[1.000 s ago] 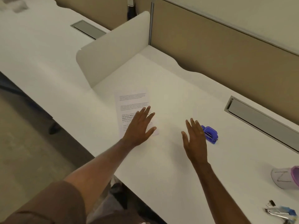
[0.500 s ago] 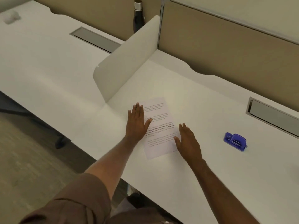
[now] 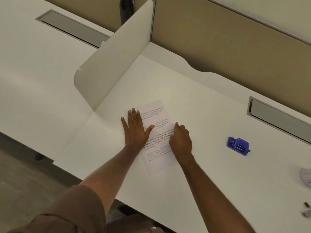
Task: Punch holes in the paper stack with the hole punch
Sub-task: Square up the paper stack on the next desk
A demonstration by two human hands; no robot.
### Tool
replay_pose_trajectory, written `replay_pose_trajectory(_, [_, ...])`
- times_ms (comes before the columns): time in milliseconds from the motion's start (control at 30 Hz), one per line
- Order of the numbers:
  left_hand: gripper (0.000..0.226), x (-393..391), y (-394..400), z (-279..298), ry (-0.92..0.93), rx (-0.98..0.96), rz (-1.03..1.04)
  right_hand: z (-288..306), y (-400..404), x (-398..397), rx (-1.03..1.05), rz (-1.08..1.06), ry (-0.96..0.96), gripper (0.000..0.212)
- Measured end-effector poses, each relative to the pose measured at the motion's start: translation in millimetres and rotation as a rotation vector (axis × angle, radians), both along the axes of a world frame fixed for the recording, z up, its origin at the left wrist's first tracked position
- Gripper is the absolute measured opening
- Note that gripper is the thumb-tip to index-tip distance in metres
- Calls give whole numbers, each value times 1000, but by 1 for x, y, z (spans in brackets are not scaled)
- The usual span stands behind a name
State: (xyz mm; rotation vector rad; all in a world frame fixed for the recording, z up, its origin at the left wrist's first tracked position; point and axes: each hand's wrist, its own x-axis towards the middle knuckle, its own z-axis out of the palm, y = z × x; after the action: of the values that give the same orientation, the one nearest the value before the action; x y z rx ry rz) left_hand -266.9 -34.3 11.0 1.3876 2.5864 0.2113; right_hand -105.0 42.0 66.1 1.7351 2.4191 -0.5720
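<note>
A white paper stack [image 3: 158, 153] with printed text lies flat on the white desk [image 3: 210, 174], its long side running away from me. My left hand [image 3: 135, 130] rests flat on its left half, fingers spread. On the stack's right edge sits my right hand [image 3: 180, 141], fingers curled down against the paper; whether it pinches the sheets is hidden. The blue hole punch [image 3: 237, 145] stands alone on the desk, well to the right of my right hand, untouched.
A white divider panel [image 3: 111, 59] rises at the left rear of the desk. Tan partition walls stand behind. A grey cable slot [image 3: 277, 115] is at the right rear. A pale object [image 3: 306, 177] and a small item [image 3: 307, 211] lie at the right edge.
My right hand has moved from the hole punch to the paper's right edge and its fingers curled. My left hand slid to the left half of the stack, which shifted right.
</note>
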Motion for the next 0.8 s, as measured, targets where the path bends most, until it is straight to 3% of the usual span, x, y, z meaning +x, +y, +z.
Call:
replay_pose_trajectory(200, [93, 1, 2, -12, 65, -20, -4, -1, 13, -6, 52, -20, -69, 32])
replay_pose_trajectory(500, [92, 0, 5, -27, 94, 25, 3, -5, 33, -19, 74, -144, 73, 28])
replay_pose_trajectory(800, [92, 0, 4, -24, 70, 38, 1, -5, 77, -16, -400, -547, 375, 23])
